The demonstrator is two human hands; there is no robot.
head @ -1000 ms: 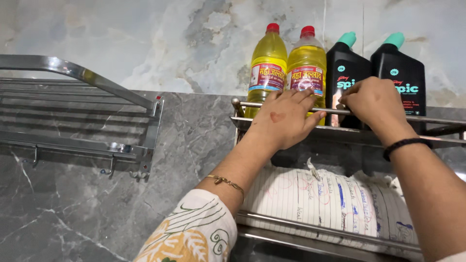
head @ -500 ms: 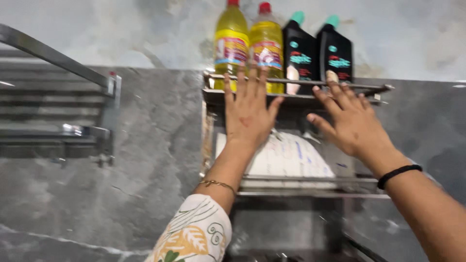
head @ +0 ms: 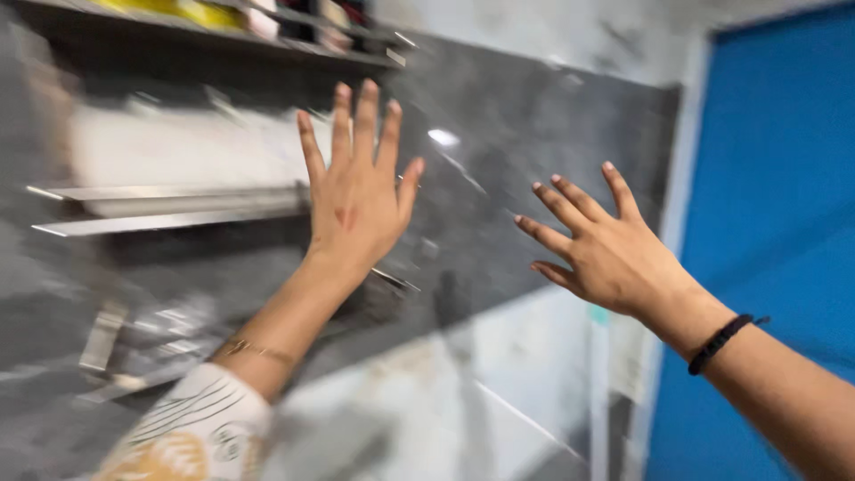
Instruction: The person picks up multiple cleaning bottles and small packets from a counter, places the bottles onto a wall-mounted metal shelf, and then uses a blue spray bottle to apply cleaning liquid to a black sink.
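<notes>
My left hand [head: 356,191] is raised in front of the dark grey marble wall, fingers straight and slightly apart, holding nothing. My right hand [head: 606,249] hangs in the air further right with its fingers spread, also holding nothing; a black band sits on that wrist. A metal wall rack [head: 178,205] is at the upper left, blurred, with a white lined bag [head: 178,147] on its lower shelf. The bases of yellow bottles [head: 191,11] show on its top shelf. Neither hand touches the rack.
A blue door or panel [head: 775,223] fills the right side. Light marble wall [head: 499,383] runs below the dark tiles. The whole view is motion-blurred.
Both hands have come off the top shelf rail and pulled back from the rack. The view has swung right and down, so the rack slid to the upper left and the blue panel appeared.
</notes>
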